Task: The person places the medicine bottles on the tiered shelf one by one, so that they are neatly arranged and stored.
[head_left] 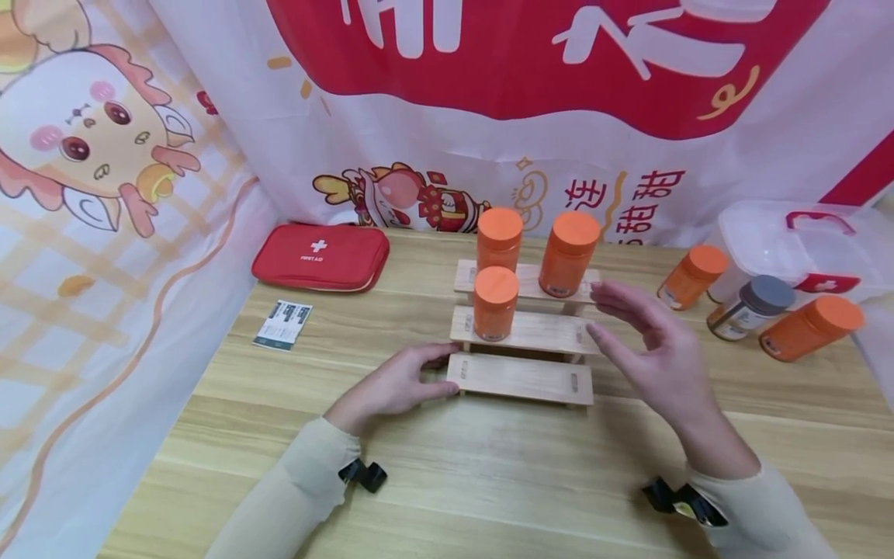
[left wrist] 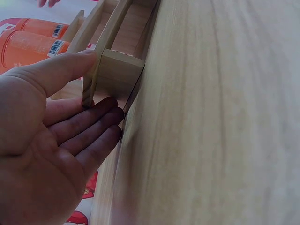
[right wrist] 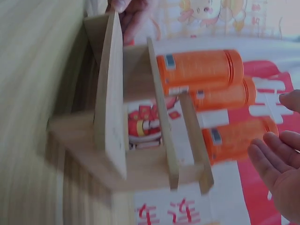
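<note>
A three-step wooden display rack (head_left: 520,379) stands in the middle of the table. My left hand (head_left: 398,382) pinches the left end of its lowest step, thumb on top and index finger underneath; in the left wrist view the other fingers reach out below the board. Two orange-capped bottles, one at left (head_left: 498,237) and one at right (head_left: 569,255), stand on the top step. A third orange bottle (head_left: 495,303) is on the left of the middle step; the lowest step is bare. Beside the rack's right end, my right hand (head_left: 656,353) is held with fingers spread, grasping nothing.
Two more orange bottles (head_left: 693,277) (head_left: 812,328) and a grey-capped bottle (head_left: 750,307) stand at the right. Behind them is a clear plastic box (head_left: 757,237) with a red handle. A red first-aid pouch (head_left: 321,256) and a printed card (head_left: 282,324) lie at the left.
</note>
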